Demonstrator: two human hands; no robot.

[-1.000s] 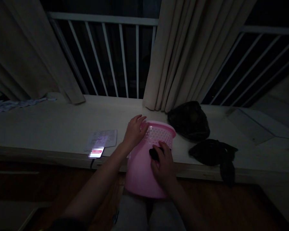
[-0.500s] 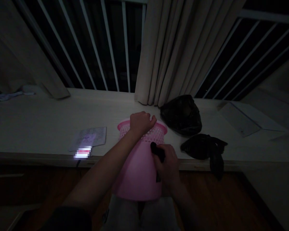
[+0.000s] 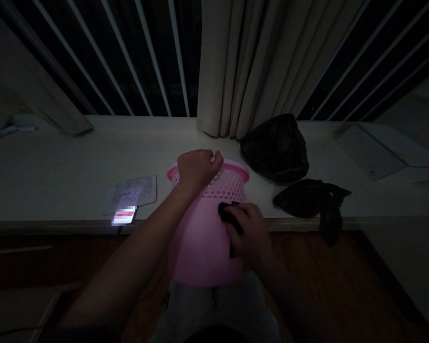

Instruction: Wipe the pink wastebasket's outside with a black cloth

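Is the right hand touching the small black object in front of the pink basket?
Touching. The head view shows the right hand with its fingers curled over the black object, in front of the pink basket.

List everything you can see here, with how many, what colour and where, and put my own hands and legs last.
basket: one, pink, between the arms
held item: one, black, in the right grip
ledge: one, off-white, across the middle
bags: two, black, on the ledge, right of the basket
paper: one, pale, on the ledge, left
lit device: one, white and pink screen, by the paper
box-like thing: one, pale, far right
cloth: one, pale, far left
curtains: at least two, beige, behind the ledge
bars: several, white, behind the curtains
floor: one, brown, below
left hand: one, at the basket's rim
right hand: one, at the basket's side
legs: two, greyish clothing, bottom
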